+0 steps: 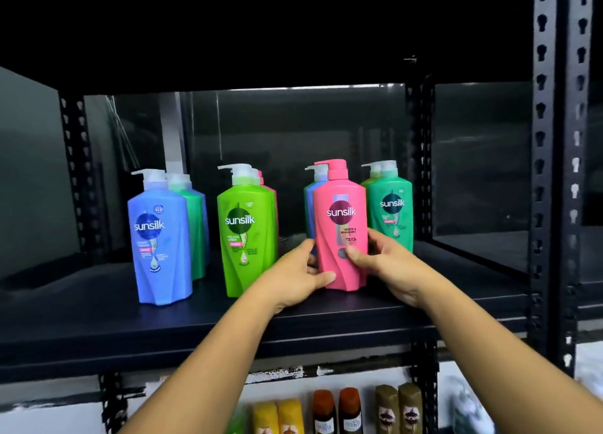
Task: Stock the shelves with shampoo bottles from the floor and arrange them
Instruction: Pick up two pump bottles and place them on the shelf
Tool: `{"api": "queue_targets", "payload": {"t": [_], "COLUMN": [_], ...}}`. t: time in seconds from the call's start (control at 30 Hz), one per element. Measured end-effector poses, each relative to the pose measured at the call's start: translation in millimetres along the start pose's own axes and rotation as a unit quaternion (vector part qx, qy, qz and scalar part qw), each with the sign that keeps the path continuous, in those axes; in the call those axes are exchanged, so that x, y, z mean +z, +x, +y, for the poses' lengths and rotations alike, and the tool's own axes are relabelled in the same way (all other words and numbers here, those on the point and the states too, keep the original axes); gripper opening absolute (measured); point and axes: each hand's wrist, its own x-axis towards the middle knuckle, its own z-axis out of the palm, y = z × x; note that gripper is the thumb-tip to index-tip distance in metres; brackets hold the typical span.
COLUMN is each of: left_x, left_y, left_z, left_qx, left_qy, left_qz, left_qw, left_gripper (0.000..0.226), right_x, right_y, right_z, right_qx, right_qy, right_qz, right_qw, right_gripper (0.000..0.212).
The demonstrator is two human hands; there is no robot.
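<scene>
Upright pink pump bottle, "sunsilk" label, on black shelf

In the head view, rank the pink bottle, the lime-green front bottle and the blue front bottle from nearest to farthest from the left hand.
1. pink bottle, gripped by the left hand.
2. lime-green bottle, just to its left.
3. blue bottle, at the far left.

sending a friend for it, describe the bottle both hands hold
On the black metal shelf, four Sunsilk pump bottles stand in front. The pink shampoo bottle is third from the left, the only front one with a pink pump.
</scene>
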Motion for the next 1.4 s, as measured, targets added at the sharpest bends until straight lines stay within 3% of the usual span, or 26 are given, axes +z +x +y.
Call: {"api": "queue_targets", "payload": {"t": [0.3, 0.63, 1.3, 1.4], "left_x": [1.8, 0.2, -1.9, -1.8], "left_y": [6.5, 6.7, 7.4, 6.5], "left_z": [-6.7, -11.6, -12.0, -9.8], "left_qx": [0.000, 0.006, -0.005, -0.017], "left_qy": [0.033, 0.024, 0.126, 0.157], "left_qz": [0.031, 0.058, 0.058, 0.055], "left_qw": [0.999, 0.998, 0.990, 0.986], "left_gripper": [0.052, 0.061, 0.054, 0.042], "right_x": [-0.2, 5.1, 7.7, 6.8], "right_y": [-5.3, -5.3, -8.1, -7.2], "right_z": [-1.3, -0.4, -1.4, 1.8], "right_qx": [0.011, 0.011, 0.004, -0.004], "right_qy": [-0.123, -0.185, -0.218, -0.262], "right_qz": [0.010, 0.049, 0.064, 0.068], "right_qw": [0.992, 0.981, 0.974, 0.963], "right_gripper": [0.059, 0.072, 0.060, 0.059]}}
